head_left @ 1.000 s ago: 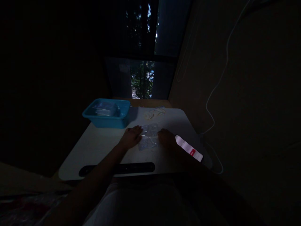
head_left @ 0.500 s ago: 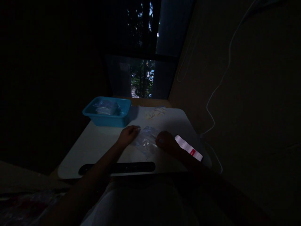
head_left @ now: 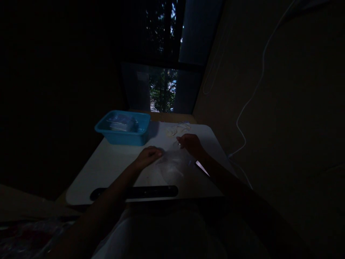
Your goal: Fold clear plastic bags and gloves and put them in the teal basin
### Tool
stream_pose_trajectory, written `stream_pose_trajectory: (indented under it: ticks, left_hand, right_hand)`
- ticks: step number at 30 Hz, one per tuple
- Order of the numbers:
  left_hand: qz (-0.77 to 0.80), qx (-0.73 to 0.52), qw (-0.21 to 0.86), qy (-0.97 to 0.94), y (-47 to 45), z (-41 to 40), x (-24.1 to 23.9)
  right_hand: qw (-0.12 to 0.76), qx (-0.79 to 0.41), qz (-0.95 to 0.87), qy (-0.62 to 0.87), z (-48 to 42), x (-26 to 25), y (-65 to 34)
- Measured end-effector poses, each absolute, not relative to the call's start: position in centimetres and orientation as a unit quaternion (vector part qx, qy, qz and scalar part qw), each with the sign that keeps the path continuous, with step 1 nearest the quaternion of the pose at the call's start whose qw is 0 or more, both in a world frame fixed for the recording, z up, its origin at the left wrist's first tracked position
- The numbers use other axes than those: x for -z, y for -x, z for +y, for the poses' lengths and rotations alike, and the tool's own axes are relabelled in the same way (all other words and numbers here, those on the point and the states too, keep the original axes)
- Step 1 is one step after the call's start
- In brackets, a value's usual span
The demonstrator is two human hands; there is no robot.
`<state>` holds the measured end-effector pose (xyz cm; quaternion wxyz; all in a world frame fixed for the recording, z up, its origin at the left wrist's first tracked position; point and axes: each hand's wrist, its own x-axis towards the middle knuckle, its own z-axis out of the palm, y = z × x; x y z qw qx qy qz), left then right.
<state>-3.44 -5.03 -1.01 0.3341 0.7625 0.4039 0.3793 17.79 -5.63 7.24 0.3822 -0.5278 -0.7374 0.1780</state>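
A clear plastic bag [head_left: 170, 168], smeared by motion, spreads over the white tabletop between and below my hands. My left hand [head_left: 148, 157] is closed at the bag's left side, its fingertips pressed together by the bag's edge. Farther from me, my right hand [head_left: 190, 142] pinches a small crumpled, shiny bit that looks like part of the clear plastic. Just beyond the right fingertips lie several thin, pale, flat pieces [head_left: 176, 130], too dark to make out in kind.
A blue plastic basin [head_left: 125, 139] at the back left holds clear-wrapped packs [head_left: 122, 123]. A lit phone [head_left: 202, 167] is partly hidden under my right forearm. The white table [head_left: 110, 169] has a dark slot [head_left: 151, 192] near its front edge. A white cable [head_left: 250, 97] hangs at right.
My right hand has moved up and away from me, and its forearm now covers most of the phone. The bag has gone from bunched to spread and blurred. My left hand has barely shifted.
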Motion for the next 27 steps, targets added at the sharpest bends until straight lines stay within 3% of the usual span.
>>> stream_pose_trajectory:
  ticks: [10,15,21,27]
  left_hand:
    - [0.41,-0.381,0.295,-0.774,3.9,-5.0,1.4]
    - [0.43,-0.367,0.243,-0.788,3.7,-4.8,1.4]
    - [0.495,-0.343,0.159,-0.782,3.5,-4.2,1.6]
    - [0.59,-0.393,0.152,-0.689,3.4,-3.8,1.9]
  right_hand:
    - [0.375,-0.213,-0.693,0.577,0.5,-8.2,-16.0]
    - [0.405,-0.381,-0.585,0.591,1.8,-7.9,-15.1]
    - [0.472,-0.484,-0.506,0.536,3.2,-5.3,-16.4]
    - [0.414,-0.315,-0.659,0.543,3.0,-2.3,-19.9]
